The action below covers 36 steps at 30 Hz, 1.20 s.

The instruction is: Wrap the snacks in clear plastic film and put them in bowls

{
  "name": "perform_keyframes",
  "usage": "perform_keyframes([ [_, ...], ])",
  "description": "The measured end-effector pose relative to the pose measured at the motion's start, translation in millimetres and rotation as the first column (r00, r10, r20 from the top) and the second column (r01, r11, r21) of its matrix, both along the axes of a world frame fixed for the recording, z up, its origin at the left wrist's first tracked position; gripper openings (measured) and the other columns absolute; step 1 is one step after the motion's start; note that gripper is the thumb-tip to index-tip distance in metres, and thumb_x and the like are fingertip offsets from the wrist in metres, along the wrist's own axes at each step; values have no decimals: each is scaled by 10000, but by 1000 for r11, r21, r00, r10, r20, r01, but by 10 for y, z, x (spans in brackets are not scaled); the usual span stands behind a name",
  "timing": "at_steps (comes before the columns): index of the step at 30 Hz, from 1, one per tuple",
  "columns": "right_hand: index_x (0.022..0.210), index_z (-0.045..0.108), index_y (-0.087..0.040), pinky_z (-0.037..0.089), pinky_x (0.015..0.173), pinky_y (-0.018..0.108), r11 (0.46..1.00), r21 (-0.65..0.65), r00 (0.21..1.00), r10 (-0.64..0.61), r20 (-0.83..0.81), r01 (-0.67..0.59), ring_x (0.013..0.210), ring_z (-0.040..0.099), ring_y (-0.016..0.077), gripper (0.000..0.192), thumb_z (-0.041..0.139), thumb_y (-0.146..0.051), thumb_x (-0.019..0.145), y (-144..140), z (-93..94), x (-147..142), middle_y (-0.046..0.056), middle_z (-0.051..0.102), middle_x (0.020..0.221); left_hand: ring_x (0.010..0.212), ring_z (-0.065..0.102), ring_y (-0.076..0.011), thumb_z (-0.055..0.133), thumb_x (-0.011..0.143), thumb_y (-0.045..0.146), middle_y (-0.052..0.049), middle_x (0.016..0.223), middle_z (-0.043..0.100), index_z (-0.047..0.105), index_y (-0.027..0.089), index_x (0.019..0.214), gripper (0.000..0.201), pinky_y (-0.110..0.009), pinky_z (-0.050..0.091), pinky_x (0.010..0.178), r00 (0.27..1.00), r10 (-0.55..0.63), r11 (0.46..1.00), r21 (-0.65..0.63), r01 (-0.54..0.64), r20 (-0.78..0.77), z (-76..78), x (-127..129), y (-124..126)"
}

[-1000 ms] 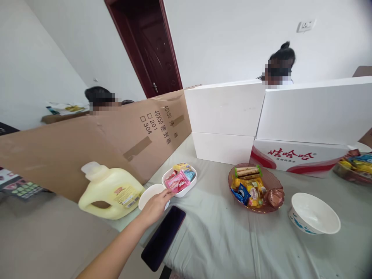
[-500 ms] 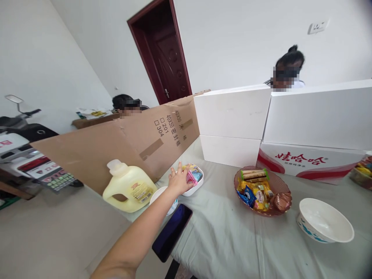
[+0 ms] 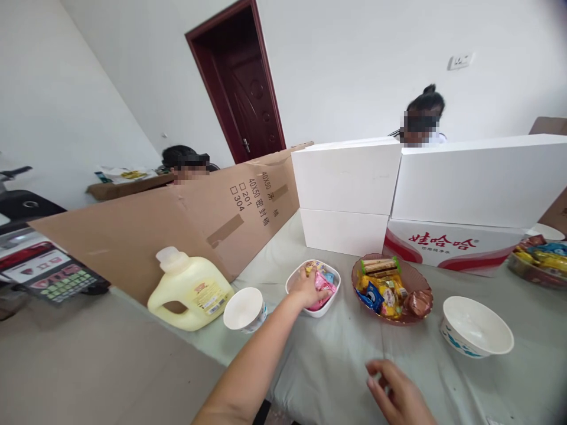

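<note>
Reaching my left hand [image 3: 305,288] into the white snack dish [image 3: 293,282], fingers on the pink packet [image 3: 319,282] | right hand [image 3: 398,395] loosely curled, empty, nearer me, well apart.

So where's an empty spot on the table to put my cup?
Bare cloth lies between the small white cup and the white snack dish, and in front of the brown candy plate. It is crowded by the white boxes.

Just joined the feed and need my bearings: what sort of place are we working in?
Probably a plain room turned into a makeshift shared workspace. Cardboard sheet and white boxes partition a cloth-covered table; a wooden door stands behind. The left hand reaches into a white snack bowl.
</note>
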State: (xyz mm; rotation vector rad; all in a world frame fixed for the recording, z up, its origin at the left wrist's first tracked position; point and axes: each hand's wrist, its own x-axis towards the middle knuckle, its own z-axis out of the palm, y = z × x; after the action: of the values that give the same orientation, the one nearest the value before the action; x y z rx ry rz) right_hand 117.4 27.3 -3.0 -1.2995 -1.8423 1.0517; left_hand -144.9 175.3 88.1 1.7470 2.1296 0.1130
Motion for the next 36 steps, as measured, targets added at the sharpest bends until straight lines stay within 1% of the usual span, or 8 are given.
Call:
perform_keyframes([
  [2,1054,621,-238,521,731,291,974,-215,995,-79,-55,65,778,657,170,363,568,-508,819,389,102,-287,50,675,1018,1287,459,-430,618,681,724,-189,1598,32,209,253,1513,1039,-456,359,1048,1000,-11,1000,13,11,20,-8,100,-69],
  [7,981,592,-155,458,480,255,923,-366,991,-132,-4,121,539,604,124,380,512,-515,890,1141,96,-949,43,652,860,1288,460,-422,561,767,668,-205,1589,96,229,214,1507,929,-462,347,1049,996,-6,998,64,0,92,-15,134,-167],
  [11,979,601,-142,509,599,258,917,-368,987,-158,12,151,659,591,99,278,574,-411,915,1329,6,-1191,4,628,846,1331,400,-426,569,770,657,-194,1568,203,296,229,1481,873,-478,299,1074,987,0,992,123,-20,159,-73,44,-206],
  [14,974,613,-142,527,659,283,935,-319,987,-163,-6,153,736,605,117,250,584,-383,914,1305,15,-1219,7,630,894,1368,349,-395,689,665,653,-180,1519,320,326,219,1457,973,-441,259,1109,948,18,977,194,-84,319,-140,-68,-194],
  [21,804,593,-146,477,611,255,984,-126,983,-144,-114,130,645,556,97,236,617,-369,879,1189,254,-1264,-29,591,752,1322,394,-377,878,454,530,-156,1390,440,479,202,1332,1019,-441,257,1128,741,34,948,214,-237,671,-237,-282,-93],
  [25,579,502,-182,435,685,263,987,43,979,-147,-138,155,710,533,131,207,663,-237,698,1186,501,-1294,-32,522,705,1233,511,-302,885,523,464,-107,1307,529,525,228,1266,859,-401,382,1066,544,-34,945,204,-255,838,-244,-366,-97],
  [30,582,488,-197,421,788,281,970,199,988,-123,-89,139,859,529,165,131,612,-167,611,1184,788,-1317,13,500,903,1106,610,-267,855,580,507,-96,1249,599,421,246,1342,915,-387,498,942,272,-142,945,212,-249,952,-217,-433,-128],
  [36,617,514,-200,424,787,288,956,277,994,-108,13,100,948,542,187,125,627,-146,614,1091,920,-1364,54,499,1085,1195,550,-283,874,485,554,-96,1358,525,256,305,1432,1157,-385,481,968,90,-185,939,203,-278,979,-264,-412,-213],
])
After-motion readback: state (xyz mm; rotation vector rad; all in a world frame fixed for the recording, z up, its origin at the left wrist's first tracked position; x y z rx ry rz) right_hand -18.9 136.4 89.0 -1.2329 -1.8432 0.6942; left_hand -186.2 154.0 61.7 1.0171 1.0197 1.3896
